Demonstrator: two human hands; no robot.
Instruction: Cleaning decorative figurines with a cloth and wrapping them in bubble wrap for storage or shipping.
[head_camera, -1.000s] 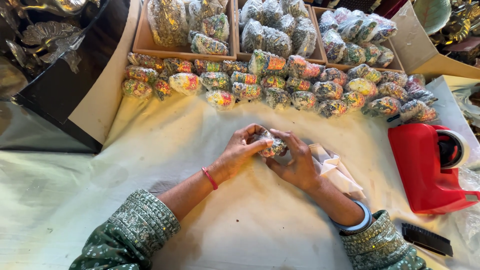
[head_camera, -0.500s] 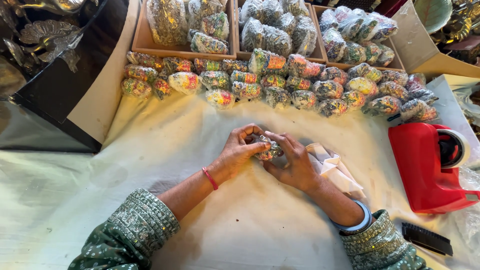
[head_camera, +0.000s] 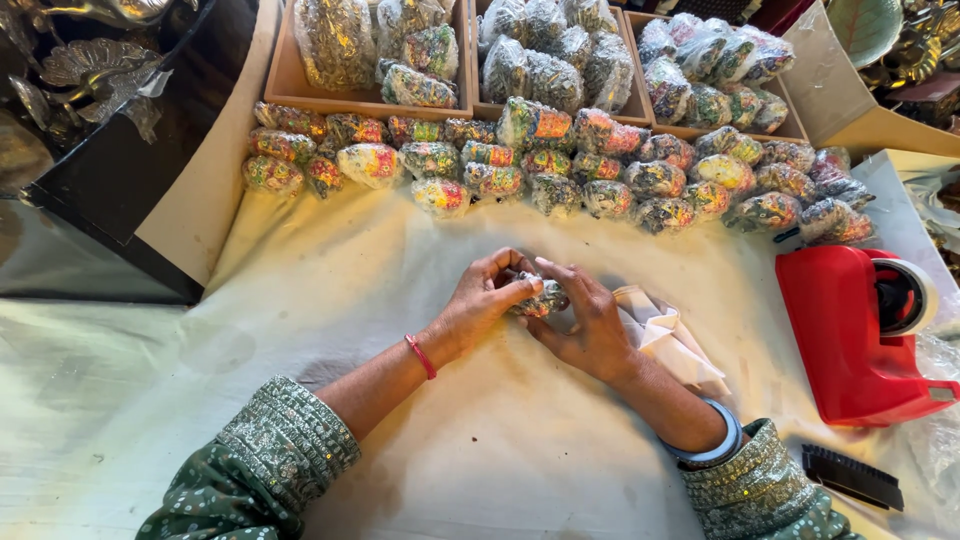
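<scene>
My left hand (head_camera: 490, 298) and my right hand (head_camera: 582, 318) meet at the middle of a cream cloth-covered table (head_camera: 300, 330). Both grip one small colourful item wrapped in clear plastic (head_camera: 540, 299), which rests low over the cloth and is mostly hidden by my fingers. A red thread band circles my left wrist and a blue bangle my right. Both sleeves are green with pale embroidery.
Several similar wrapped colourful pieces (head_camera: 540, 170) lie in rows beyond my hands. Behind them stand wooden trays (head_camera: 300, 85) filled with more. A red tape dispenser (head_camera: 860, 325) is at right, a pile of clear plastic sheets (head_camera: 665, 335) beside my right hand, a black comb-like strip (head_camera: 850, 475) near the edge.
My hands stayed in place; the fingers shifted slightly around the wrapped item, pressing its plastic closer.
</scene>
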